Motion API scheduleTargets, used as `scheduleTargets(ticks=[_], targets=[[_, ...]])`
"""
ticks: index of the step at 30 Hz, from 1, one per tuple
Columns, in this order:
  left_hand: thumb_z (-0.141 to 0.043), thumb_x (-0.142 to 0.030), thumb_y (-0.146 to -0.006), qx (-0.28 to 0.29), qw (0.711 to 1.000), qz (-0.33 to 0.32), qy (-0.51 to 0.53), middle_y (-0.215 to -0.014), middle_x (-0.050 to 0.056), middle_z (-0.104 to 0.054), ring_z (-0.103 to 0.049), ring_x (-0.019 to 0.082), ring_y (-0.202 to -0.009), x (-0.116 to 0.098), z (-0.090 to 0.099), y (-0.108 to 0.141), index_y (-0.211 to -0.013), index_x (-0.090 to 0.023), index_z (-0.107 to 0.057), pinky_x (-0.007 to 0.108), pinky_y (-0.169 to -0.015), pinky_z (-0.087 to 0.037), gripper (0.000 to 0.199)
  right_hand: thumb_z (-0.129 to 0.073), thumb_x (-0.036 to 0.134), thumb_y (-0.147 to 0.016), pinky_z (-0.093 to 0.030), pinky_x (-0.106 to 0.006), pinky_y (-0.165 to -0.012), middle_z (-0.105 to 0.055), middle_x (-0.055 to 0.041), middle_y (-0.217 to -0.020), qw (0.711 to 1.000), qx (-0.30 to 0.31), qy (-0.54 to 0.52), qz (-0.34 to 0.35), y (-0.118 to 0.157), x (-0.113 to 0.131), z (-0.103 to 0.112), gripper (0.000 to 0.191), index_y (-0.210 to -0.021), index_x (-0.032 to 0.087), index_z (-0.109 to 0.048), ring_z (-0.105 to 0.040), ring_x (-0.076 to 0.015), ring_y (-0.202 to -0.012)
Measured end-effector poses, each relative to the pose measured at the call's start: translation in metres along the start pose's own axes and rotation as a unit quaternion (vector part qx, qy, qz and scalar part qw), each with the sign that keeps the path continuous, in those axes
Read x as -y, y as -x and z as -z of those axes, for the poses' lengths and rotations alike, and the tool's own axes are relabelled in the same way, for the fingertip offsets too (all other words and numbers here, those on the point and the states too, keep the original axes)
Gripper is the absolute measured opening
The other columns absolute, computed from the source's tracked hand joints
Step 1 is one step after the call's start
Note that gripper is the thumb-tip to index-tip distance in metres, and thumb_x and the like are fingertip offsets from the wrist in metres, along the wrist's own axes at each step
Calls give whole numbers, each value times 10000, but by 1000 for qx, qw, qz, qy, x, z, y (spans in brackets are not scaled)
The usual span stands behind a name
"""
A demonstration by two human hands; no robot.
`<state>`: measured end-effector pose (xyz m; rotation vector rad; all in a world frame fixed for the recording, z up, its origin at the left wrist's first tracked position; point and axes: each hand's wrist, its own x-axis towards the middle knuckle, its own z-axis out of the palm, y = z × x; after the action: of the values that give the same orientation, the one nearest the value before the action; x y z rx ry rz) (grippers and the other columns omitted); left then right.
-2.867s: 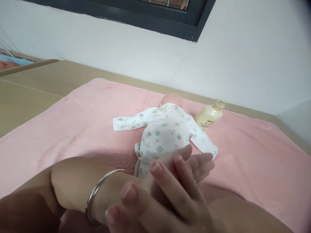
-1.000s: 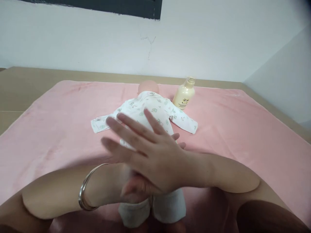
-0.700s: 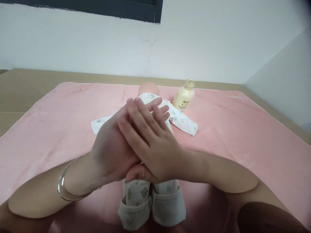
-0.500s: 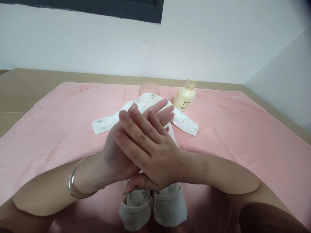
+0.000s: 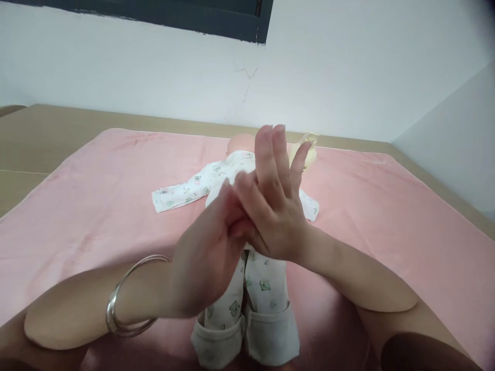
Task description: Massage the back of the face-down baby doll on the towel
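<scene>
My left hand [image 5: 207, 257], with silver bangles [image 5: 112, 312] on its wrist, is closed against the thumb side of my right hand [image 5: 280, 206]. The right thumb is hidden there. My right hand has its fingers raised and spread, the index finger bent toward the left hand. Both hands are in the air above a doll in a white printed outfit [image 5: 266, 283], whose head [image 5: 240, 142] points to the far side. Its middle and one arm are partly covered by my hands. Behind the right fingers, a pale yellow pump bottle [image 5: 311, 154] is partly hidden.
Under the doll lies a pink mat [image 5: 386, 221], spread over a light wooden table [image 5: 50, 131]. A white wall [image 5: 340, 72] rises behind the table's far edge, with a dark frame [image 5: 216, 23] at upper left.
My hands have gone from lying palm to palm, right over left, to the left closing at the right thumb side. The right fingers have swung upright. The view has shifted slightly.
</scene>
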<state>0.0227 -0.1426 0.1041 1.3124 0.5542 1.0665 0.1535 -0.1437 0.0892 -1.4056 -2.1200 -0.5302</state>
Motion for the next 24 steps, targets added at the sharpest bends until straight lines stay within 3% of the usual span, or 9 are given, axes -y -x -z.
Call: scheduleTargets(ticks=[2, 5, 7, 11, 15, 18, 21, 24], targets=[[-247, -433, -1044, 10, 999, 27, 26, -1484, -43, -591, -307, 235, -1576, 10, 4, -21, -1375, -321, -587, 482, -1336, -297, 487, -299, 451, -1061, 7, -690, -1282, -236, -31, -1717, 998, -4, -41, -36, -4, -9, -15, 566, -1605, 301, -333, 43, -306, -1613], [-278, -437, -1048, -101, 985, -34, -134, -1531, 13, -545, -334, 234, -1562, 44, 24, -59, -1414, -282, -534, 476, -1313, -314, 472, -238, 320, -1054, -107, -634, -1305, -185, -159, -1716, 987, 64, -111, -93, -5, -20, -43, 614, -1618, 77, -261, -42, -288, -1621], [-371, -384, -1028, -161, 953, -63, -248, -1533, 50, -545, -393, 229, -1523, 71, 45, -83, -1388, -240, -553, 430, -1289, -343, 428, -231, 257, -1036, -173, -582, -1312, -256, -155, -1696, 976, 122, -143, -105, -5, -25, -59, 606, -1604, 59, -295, -160, -264, -1610], [-428, -275, -950, -150, 923, -53, -350, -1357, 87, -684, -612, 239, -1292, 109, 77, -107, -1215, -187, -666, 448, -1190, -459, 367, -256, 239, -1020, -177, -538, -1319, -364, -144, -1652, 964, 183, -164, -103, -11, -43, -79, 578, -1533, 58, -451, -265, -261, -1582], [-429, -256, -929, -124, 902, -70, -408, -1376, 80, -677, -601, 242, -1303, 113, 79, -107, -1246, -189, -671, 451, -1197, -448, 405, -282, 387, -1043, -199, -561, -1303, -322, -172, -1664, 949, 194, -159, -191, -22, -70, -87, 629, -1564, 54, -396, -259, -297, -1582], [-416, -245, -925, -113, 893, -75, -429, -1390, 90, -668, -587, 246, -1323, 110, 75, -104, -1270, -179, -665, 460, -1209, -433, 430, -295, 440, -1046, -222, -547, -1296, -327, -249, -1642, 943, 203, -112, -237, -19, -68, -84, 712, -1569, -42, -328, -282, -347, -1566], [-404, -242, -925, -106, 888, -83, -440, -1417, 111, -648, -564, 255, -1354, 111, 76, -105, -1288, -157, -656, 478, -1226, -410, 450, -284, 355, -1045, -226, -541, -1297, -302, -272, -1646, 960, 197, -73, -186, -10, -49, -79, 674, -1554, -82, -332, -250, -372, -1573], [-391, -239, -923, -101, 886, -89, -444, -1410, 113, -650, -565, 251, -1349, 112, 77, -107, -1296, -150, -653, 466, -1220, -413, 465, -268, 262, -1027, -199, -536, -1312, -337, -192, -1656, 972, 192, -99, -89, -6, -42, -79, 598, -1541, -3, -421, -233, -326, -1586]])
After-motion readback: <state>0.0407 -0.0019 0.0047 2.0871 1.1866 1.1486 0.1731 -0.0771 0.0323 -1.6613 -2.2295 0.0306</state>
